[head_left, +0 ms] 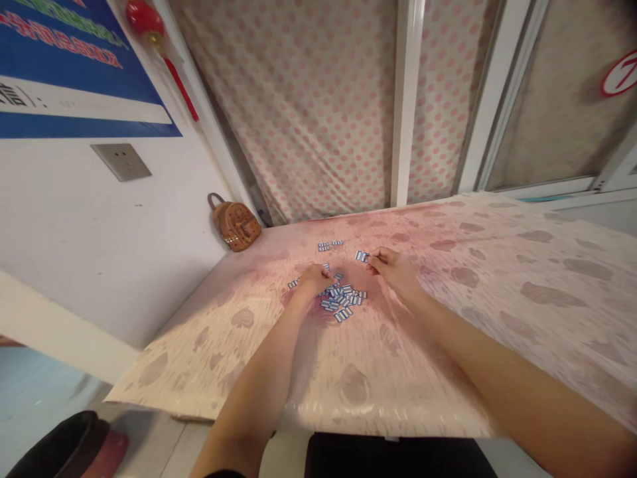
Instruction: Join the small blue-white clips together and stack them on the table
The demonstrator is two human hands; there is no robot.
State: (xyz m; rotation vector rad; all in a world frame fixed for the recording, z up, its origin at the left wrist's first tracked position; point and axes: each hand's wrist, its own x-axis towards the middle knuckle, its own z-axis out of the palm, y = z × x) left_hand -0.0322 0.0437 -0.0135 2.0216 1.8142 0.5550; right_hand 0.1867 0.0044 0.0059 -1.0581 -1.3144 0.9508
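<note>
- The left hand [312, 281], palm down with fingers curled, rests at the left side of a loose pile of small pieces [343, 299]; whether it grips one cannot be told.
- The right hand [394, 267] is nearly closed, thumb and fingers pinching a blue-and-white strip [361, 257] by its right end, beyond the pile and to its right.
- The pile lies between the forearms, around the middle of the tabletop [428, 372], nearer the left edge than the right.
- Its pieces are flat and oblong, white with blue borders, overlapping at many angles; some sit side by side in short strips.
- A few similar pieces [293, 283] lie just left of the left hand.
- Farther off, toward the far edge, small rows of pieces [331, 245] are laid out neatly.
- The tabletop wears a glossy, creased cover, cream and pink, with brownish leaf-like blotches.
- At the far left corner leans a small brown backpack [237, 226] with a top loop.
- Behind the far edge hangs a softly folded curtain [308, 99] with pink dots.
</note>
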